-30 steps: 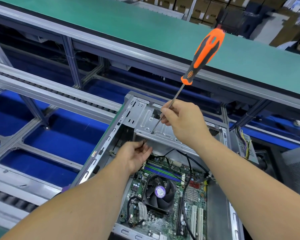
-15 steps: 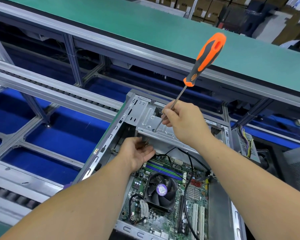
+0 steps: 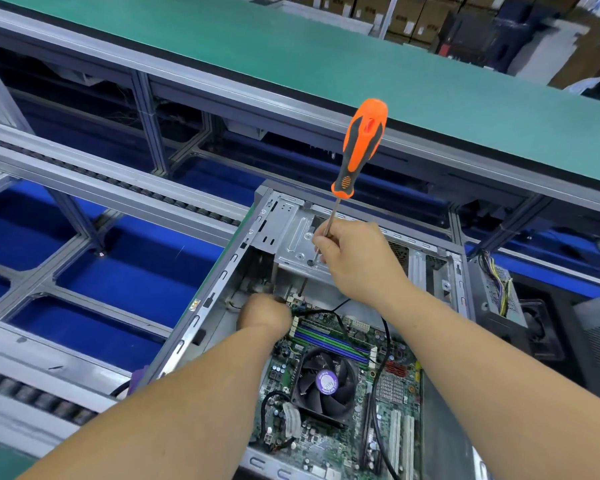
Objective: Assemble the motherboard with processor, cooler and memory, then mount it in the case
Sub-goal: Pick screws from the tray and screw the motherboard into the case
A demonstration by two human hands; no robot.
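both hands are working inside the open grey metal case (image 3: 219, 292): right hand (image 3: 357, 261) pinching the orange-and-black screwdriver (image 3: 359, 150) shaft, left hand (image 3: 265, 311) reaching by the green motherboard (image 3: 392, 386), grip unclear.

case (image 3: 291, 230) is bare grey sheet metal, dull sheen, stamped with slots. screwdriver (image 3: 359, 150) has a glossy orange plastic handle with matt black rubbery grip patches and a thin shiny steel shaft. motherboard (image 3: 392, 386) is green, slightly glossy; the cooler (image 3: 326, 381) fan looks like black plastic. desk (image 3: 326, 60) top is matt green, framed in brushed aluminium.
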